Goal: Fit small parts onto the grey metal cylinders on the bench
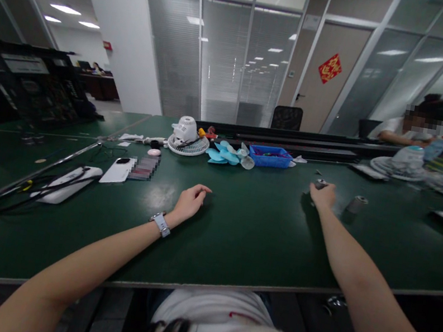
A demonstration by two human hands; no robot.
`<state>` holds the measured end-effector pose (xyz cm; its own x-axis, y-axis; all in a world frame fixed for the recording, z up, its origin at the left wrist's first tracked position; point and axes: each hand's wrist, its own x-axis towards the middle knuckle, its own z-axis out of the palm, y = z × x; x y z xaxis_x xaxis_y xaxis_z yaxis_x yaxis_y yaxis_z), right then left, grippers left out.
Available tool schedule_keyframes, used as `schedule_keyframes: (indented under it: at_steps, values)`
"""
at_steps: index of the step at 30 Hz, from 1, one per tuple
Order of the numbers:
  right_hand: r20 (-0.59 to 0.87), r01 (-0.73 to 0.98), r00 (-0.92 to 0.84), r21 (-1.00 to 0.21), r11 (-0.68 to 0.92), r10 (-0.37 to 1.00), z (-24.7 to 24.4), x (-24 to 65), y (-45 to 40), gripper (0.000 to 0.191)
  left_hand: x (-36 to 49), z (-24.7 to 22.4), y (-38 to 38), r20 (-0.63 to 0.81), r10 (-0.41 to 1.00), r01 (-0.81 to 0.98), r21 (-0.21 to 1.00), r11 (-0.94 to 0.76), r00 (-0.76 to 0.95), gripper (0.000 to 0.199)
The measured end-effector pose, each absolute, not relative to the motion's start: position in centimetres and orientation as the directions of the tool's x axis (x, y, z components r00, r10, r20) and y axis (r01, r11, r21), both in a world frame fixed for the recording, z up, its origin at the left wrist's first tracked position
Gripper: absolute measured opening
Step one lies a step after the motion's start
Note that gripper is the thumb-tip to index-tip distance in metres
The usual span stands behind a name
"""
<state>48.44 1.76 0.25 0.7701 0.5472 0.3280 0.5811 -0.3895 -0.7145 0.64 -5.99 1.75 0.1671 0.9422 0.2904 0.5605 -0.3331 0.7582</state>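
My left hand [190, 201] rests on the green tabletop with the index finger stretched out and the others loosely bent. Nothing shows in it, and a grey-strapped watch [161, 224] is on that wrist. Out to the right, my right hand [326, 196] has its fingers closed round a small dark-and-silver metal piece [320, 184], mostly hidden by the fingers. Just to the right of that hand, a grey metal cylinder [357, 204] stands on the table. A tiny dark part [319, 173] lies beyond the fingertips.
Along the back sit a white fan housing [186, 130], blue fan blades [223, 154] and a blue basket [270, 157] of parts. At left lie a white phone [117, 170] and a white power bank [68, 184] with black cables. People sit at the far right beside other fan parts [406, 163].
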Motion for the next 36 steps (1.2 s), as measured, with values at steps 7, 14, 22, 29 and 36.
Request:
schedule_keyframes:
  at_steps: [7,14,22,29,36]
  values:
    - [0.395,0.57,0.795,-0.747,-0.343,0.46,0.3,48.5,1.3,0.038,0.7,1.8,-6.1,0.282,0.945,0.565,0.758,-0.325,0.165,0.037]
    - [0.505,0.676,0.591,-0.735,-0.045,0.63,2.1,40.5,1.6,0.039,0.7,1.6,-6.0,0.321,0.933,0.536,0.765,-0.358,0.165,0.036]
    - [0.466,0.351,-0.115,-0.807,0.474,0.878,2.1,23.8,-4.4,0.045,1.4,2.8,-7.3,0.536,0.805,0.524,0.623,-0.581,0.256,0.038]
    - [0.406,0.302,-0.323,-0.812,0.499,0.855,1.2,21.3,-7.6,0.04,2.3,3.1,-7.6,0.519,0.785,0.501,0.607,-0.617,0.338,0.032]
    - [0.399,0.324,-0.327,-0.804,0.498,0.857,0.9,21.4,-7.4,0.04,2.7,3.6,-7.4,0.524,0.804,0.484,0.647,-0.59,0.28,0.029]
